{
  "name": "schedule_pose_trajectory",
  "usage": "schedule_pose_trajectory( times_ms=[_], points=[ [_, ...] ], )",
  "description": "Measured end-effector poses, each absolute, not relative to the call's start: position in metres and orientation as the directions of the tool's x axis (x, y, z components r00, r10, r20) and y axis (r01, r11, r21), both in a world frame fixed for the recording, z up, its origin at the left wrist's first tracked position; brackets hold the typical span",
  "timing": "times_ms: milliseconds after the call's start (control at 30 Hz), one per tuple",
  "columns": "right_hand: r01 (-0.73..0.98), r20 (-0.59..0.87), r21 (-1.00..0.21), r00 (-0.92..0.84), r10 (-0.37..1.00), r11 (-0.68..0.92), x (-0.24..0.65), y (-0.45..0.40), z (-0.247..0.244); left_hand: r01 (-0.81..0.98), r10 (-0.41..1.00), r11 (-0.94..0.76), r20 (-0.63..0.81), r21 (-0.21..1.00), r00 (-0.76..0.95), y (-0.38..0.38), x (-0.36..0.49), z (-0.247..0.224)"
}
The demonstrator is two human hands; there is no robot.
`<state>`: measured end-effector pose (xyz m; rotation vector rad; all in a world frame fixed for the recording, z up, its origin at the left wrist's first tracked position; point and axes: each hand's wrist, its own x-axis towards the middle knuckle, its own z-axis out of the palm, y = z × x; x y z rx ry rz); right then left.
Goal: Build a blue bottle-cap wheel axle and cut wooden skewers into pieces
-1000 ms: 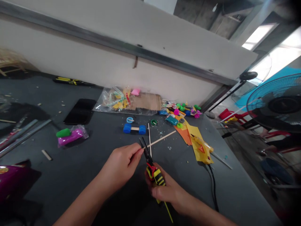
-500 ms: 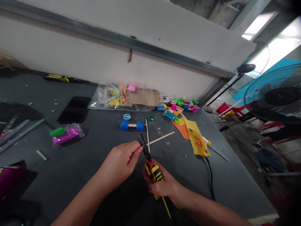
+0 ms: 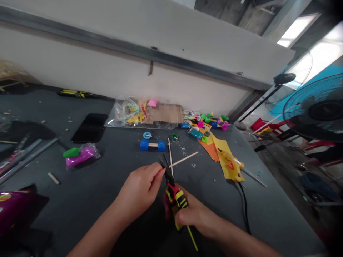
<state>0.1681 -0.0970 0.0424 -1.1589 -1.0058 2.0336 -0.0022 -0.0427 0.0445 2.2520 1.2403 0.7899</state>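
Observation:
My right hand (image 3: 197, 210) is wrapped round the yellow-and-black handles of a pair of pliers (image 3: 169, 177), which have a red tie near the pivot. My left hand (image 3: 143, 184) is closed in a pinch beside the black jaws. Its fingertips hold the near end of a thin wooden stick (image 3: 186, 158), which crosses the jaws and slants out to the right. Beyond the jaws, a second pale stick (image 3: 170, 150) lies on the table. Behind it sits a small piece with blue wheel-like ends (image 3: 153, 145) joined by a wooden bar.
A yellow glue gun (image 3: 233, 167) with a black cord lies at right on yellow and orange sheets. Blue and green rings, a plastic bag of scraps (image 3: 163, 114) and colourful bits lie farther back. At left are a phone (image 3: 89, 127), purple-and-green packets (image 3: 81, 156) and metal rods.
The view has shifted slightly, so the table's things appear a little lower and farther right. Both hands keep their holds, with the pliers still across the stick.

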Motion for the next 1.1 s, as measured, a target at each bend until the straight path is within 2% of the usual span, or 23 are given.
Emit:
schedule_pose_trajectory(
  times_ms=[133, 267, 500, 733, 1100],
  points=[
    [-0.037, -0.510, -0.814, -0.430, 0.745, -0.579, 0.171, -0.093, 0.063, 0.621, 0.849, -0.525, 0.307, 0.582, 0.430, -0.045, 0.000, 0.045],
    [0.028, -0.516, -0.841, -0.344, 0.784, -0.541, 0.170, -0.095, 0.059, 0.641, 0.848, -0.530, 0.319, 0.556, 0.424, -0.047, 0.001, 0.046],
    [-0.107, -0.458, -0.846, -0.355, 0.815, -0.522, 0.167, -0.100, 0.044, 0.636, 0.852, -0.522, 0.305, 0.568, 0.426, -0.045, 0.001, 0.052],
    [-0.097, -0.442, -0.863, -0.330, 0.834, -0.495, 0.163, -0.101, 0.057, 0.626, 0.861, -0.503, 0.287, 0.596, 0.419, -0.044, 0.004, 0.055],
    [-0.062, -0.473, -0.859, -0.286, 0.833, -0.509, 0.165, -0.101, 0.048, 0.656, 0.886, -0.457, 0.240, 0.601, 0.397, -0.044, 0.010, 0.056]
  ],
)
